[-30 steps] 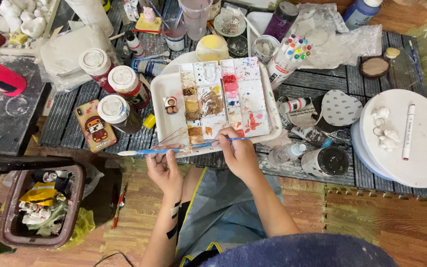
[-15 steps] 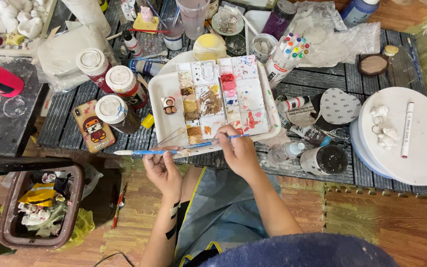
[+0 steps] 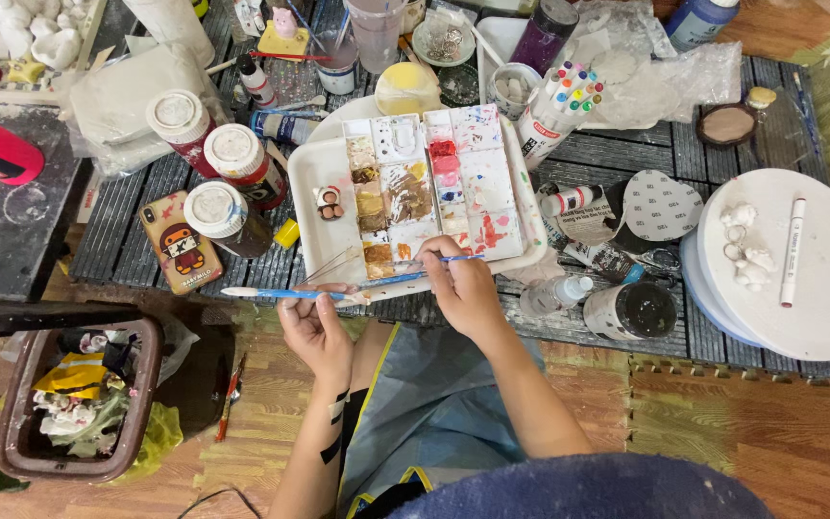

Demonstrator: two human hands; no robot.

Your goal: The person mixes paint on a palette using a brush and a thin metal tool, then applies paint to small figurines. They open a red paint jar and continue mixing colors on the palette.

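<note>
Over palette tray (image 3: 311, 183), brush (image 3: 453, 258) seemingly in right grip (image 3: 460, 288).

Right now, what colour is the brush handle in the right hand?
Blue. The brush in the right hand shows best in the head view.

The paint palette (image 3: 405, 187) is white, its wells stained brown, ochre, red and pink. The brush (image 3: 285, 293) has a blue handle and white tip. Three jars (image 3: 213, 211) near the table's left edge are dark red with white lids. The phone case (image 3: 180, 240) is yellow with a cartoon figure, possibly a masked face. The table (image 3: 626, 154) is dark grey slats. The apron (image 3: 434, 404) is pale blue, edged yellow.
</note>
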